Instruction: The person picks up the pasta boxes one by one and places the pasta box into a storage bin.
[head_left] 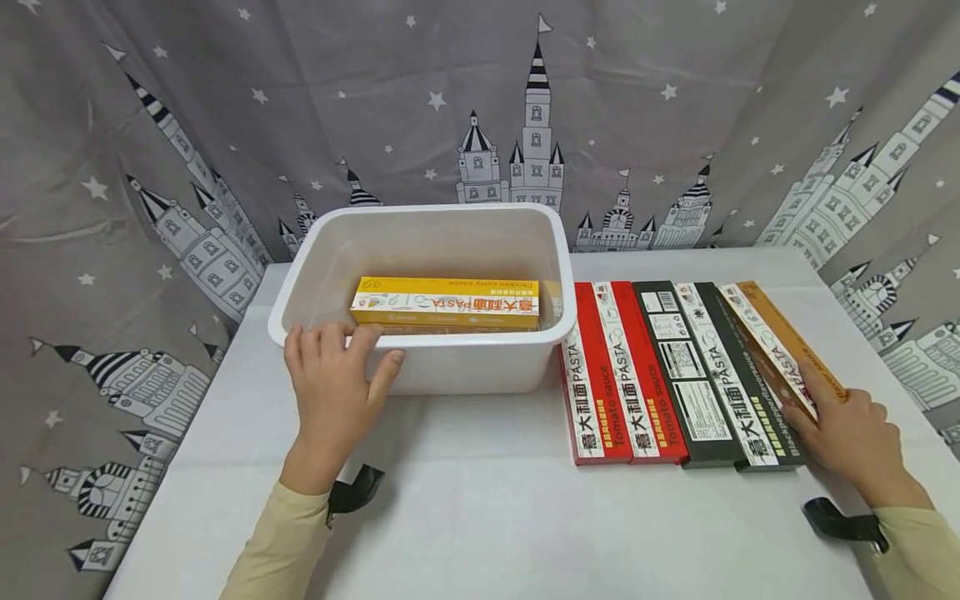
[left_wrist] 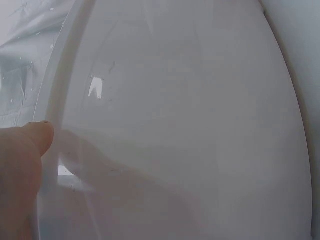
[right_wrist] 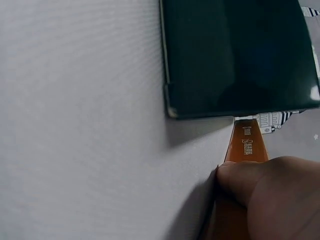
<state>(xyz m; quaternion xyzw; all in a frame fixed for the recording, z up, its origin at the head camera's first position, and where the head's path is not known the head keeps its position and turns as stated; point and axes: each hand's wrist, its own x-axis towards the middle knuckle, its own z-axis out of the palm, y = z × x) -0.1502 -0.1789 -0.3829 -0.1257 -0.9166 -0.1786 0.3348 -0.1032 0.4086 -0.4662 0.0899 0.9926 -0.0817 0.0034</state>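
Head view: at right of frame, the right hand (head_left: pixel 855 433) pinches an orange box (head_left: pixel 767 337) between thumb and fingers; left of centre, the left hand (head_left: pixel 333 387) grips a white tub (head_left: pixel 472 367), fingers bent over its rim.

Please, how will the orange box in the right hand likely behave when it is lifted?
The orange box is probably stiff, as its long edges look straight. Its far end may dip, since the right hand grips it near one end. It seems unlikely to roll, because its sides look flat.
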